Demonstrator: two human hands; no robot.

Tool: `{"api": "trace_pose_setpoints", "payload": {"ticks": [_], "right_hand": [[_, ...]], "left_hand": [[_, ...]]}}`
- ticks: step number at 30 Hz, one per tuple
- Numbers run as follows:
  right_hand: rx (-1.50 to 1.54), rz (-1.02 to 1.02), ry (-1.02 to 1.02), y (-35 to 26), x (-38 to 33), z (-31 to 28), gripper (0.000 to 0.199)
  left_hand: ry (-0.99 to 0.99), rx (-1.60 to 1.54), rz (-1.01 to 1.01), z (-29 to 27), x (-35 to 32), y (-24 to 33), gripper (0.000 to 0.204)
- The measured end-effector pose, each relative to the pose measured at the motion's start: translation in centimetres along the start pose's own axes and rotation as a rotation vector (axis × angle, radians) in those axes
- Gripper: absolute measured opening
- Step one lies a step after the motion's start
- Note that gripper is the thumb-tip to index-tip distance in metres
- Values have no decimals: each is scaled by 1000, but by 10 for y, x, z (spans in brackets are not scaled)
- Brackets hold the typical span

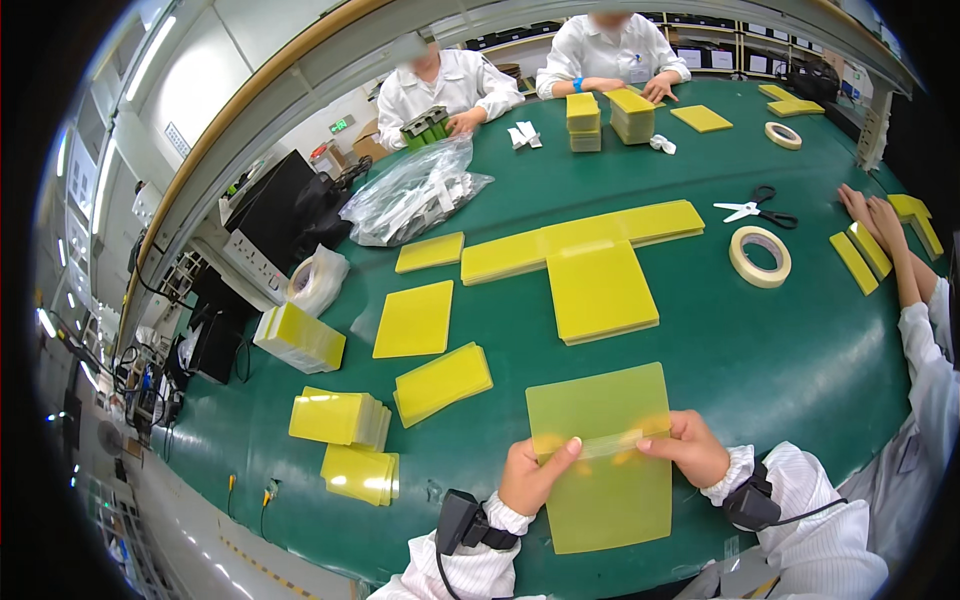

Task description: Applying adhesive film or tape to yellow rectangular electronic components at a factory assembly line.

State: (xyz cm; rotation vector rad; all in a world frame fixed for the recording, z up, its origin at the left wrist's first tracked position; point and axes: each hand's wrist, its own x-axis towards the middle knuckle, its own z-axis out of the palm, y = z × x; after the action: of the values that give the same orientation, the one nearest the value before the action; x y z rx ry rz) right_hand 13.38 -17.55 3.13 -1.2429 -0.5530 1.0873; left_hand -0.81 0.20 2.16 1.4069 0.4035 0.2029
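Observation:
A translucent yellow-green plastic sheet (608,510) is held up in front of me over the near edge of the table. My left hand (527,480) pinches its left edge, thumb on the front and fingers behind. On the opposite edge my right hand (697,452) grips it the same way. Between my thumbs a glossy, see-through band (608,443) crosses the sheet's middle; whether it is tape or a seam I cannot tell. Just beyond lies a stack of larger yellow sheets (603,292), touching a long row of narrower stacked yellow sheets (510,256).
More yellow stacks (443,382) lie to the left on the green table (480,500). At the right are a tape roll (760,257) and scissors (757,208). A plastic bag (415,195) sits far left. Two people work opposite; another person's hands (872,212) rest at the right.

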Motion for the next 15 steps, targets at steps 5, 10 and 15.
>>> {"api": "trace_pose_setpoints", "payload": {"ticks": [5, 10, 15], "right_hand": [[96, -60, 49, 1, 6, 0, 25], [106, -70, 118, 5, 9, -2, 26], [120, -89, 147, -8, 11, -11, 29]], "left_hand": [[99, -108, 12, -3, 1, -9, 27], [44, -169, 0, -9, 3, -22, 46], [-81, -527, 232, -7, -1, -23, 71]]}}
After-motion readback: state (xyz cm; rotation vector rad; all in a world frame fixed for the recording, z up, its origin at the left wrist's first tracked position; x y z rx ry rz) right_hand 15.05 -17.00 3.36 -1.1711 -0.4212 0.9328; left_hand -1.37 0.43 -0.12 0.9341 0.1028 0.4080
